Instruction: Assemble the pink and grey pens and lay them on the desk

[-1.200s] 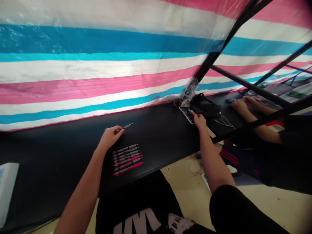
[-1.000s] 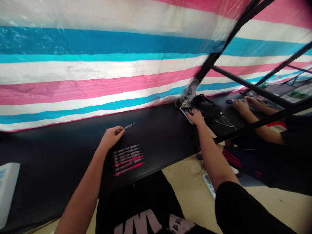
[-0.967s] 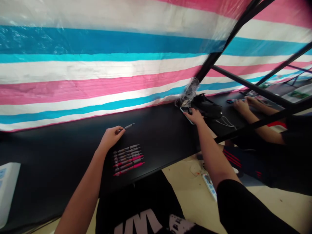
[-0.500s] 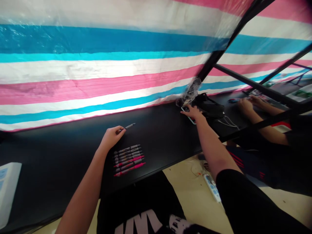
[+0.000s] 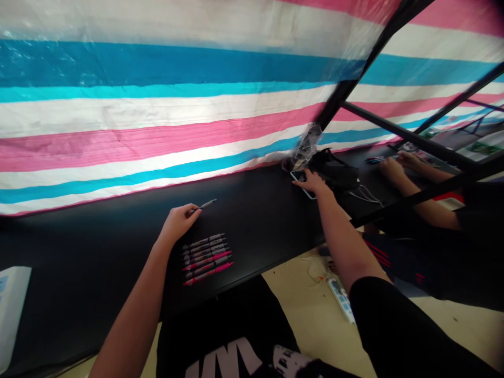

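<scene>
My left hand (image 5: 180, 221) is closed on a grey pen (image 5: 207, 205), whose tip end points up and to the right, above the black tabletop (image 5: 252, 210). Just below it, several pens (image 5: 207, 260) lie side by side in a neat row, some grey and black, others with pink ends. Farther right, my right hand (image 5: 313, 182) rests over a phone (image 5: 309, 194) with a pale edge that lies on the table. Its thumb and forefinger are spread across the phone's dark screen; the other fingers are partly hidden.
Beside the phone are crumpled clear plastic (image 5: 307, 149), a black bag (image 5: 336, 170) and a white cable (image 5: 366, 195). Black metal bars (image 5: 409, 131) cross the right side, where another person's hands (image 5: 396, 167) hold something thin. A white box (image 5: 13, 310) stands at far left. A power strip (image 5: 340, 300) lies on the floor.
The view has shifted very slightly. Both hands stay in place, the left with the pen and the right on the phone.
</scene>
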Demonstrator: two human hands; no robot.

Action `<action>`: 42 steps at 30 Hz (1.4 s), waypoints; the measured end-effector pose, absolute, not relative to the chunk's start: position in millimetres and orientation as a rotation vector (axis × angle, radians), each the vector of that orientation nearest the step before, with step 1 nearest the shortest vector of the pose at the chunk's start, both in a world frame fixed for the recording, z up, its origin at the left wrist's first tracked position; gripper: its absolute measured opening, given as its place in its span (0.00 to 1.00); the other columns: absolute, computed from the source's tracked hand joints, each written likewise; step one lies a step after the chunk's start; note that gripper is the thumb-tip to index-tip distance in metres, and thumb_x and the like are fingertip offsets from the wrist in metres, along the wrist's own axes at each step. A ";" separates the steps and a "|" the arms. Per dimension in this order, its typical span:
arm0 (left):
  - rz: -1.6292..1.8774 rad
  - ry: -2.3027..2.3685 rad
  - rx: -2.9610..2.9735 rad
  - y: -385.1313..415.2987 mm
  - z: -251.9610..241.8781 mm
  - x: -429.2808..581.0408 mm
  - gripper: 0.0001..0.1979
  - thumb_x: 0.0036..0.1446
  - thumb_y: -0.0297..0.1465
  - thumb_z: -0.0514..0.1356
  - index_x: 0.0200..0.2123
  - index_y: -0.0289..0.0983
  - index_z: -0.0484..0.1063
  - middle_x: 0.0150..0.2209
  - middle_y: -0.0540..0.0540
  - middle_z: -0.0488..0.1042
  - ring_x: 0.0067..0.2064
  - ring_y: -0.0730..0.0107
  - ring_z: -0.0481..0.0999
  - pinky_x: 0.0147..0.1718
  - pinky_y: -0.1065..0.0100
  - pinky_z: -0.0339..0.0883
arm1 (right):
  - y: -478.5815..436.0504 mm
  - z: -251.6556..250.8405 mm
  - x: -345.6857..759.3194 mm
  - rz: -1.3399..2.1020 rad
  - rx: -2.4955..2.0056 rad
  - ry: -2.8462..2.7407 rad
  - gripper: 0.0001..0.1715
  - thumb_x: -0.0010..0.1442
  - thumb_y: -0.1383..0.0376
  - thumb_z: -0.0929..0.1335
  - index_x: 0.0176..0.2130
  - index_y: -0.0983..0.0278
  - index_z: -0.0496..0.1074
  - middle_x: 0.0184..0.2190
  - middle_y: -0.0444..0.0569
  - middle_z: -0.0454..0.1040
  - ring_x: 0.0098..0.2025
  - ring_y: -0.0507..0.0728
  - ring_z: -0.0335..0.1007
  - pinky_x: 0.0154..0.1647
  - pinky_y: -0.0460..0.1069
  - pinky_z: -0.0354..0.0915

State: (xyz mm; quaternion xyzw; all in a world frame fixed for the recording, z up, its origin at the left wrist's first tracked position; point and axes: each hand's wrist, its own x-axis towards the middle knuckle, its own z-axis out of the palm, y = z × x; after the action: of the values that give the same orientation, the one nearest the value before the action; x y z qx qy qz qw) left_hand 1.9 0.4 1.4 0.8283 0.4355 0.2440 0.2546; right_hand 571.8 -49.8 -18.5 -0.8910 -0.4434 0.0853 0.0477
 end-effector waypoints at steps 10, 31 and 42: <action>0.673 1.178 2.263 1.6 -1.5 0.4 0.17 0.64 0.45 0.59 0.39 0.38 0.80 0.23 0.50 0.73 0.26 0.67 0.70 0.29 0.68 0.60 | -52.6 -24.8 574.8 0.204 -2.708 -1.383 0.47 0.58 0.38 0.68 0.67 0.57 0.63 0.61 0.66 0.66 0.61 0.78 0.65 0.62 0.71 0.58; 0.726 1.024 2.339 -10.4 0.9 16.1 0.13 0.65 0.39 0.61 0.40 0.37 0.81 0.34 0.45 0.81 0.32 0.65 0.76 0.35 0.66 0.66 | -61.5 -9.4 262.8 1.174 -1.317 -1.369 0.29 0.63 0.40 0.66 0.44 0.61 0.75 0.29 0.47 0.77 0.28 0.56 0.72 0.32 0.52 0.70; 0.701 1.126 2.306 -5.2 6.0 -0.1 0.12 0.62 0.35 0.62 0.45 0.38 0.82 0.33 0.45 0.82 0.32 0.64 0.78 0.37 0.65 0.69 | -37.0 -28.7 213.0 1.294 -1.021 -0.994 0.21 0.48 0.56 0.80 0.37 0.63 0.75 0.29 0.46 0.81 0.30 0.53 0.77 0.34 0.47 0.70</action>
State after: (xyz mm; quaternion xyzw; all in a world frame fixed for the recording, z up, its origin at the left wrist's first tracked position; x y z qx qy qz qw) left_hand -0.1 -5.2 6.0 0.8420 0.4109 0.2559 0.2383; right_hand 213.0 -37.0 -28.7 -0.4352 -0.4237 0.5517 0.5716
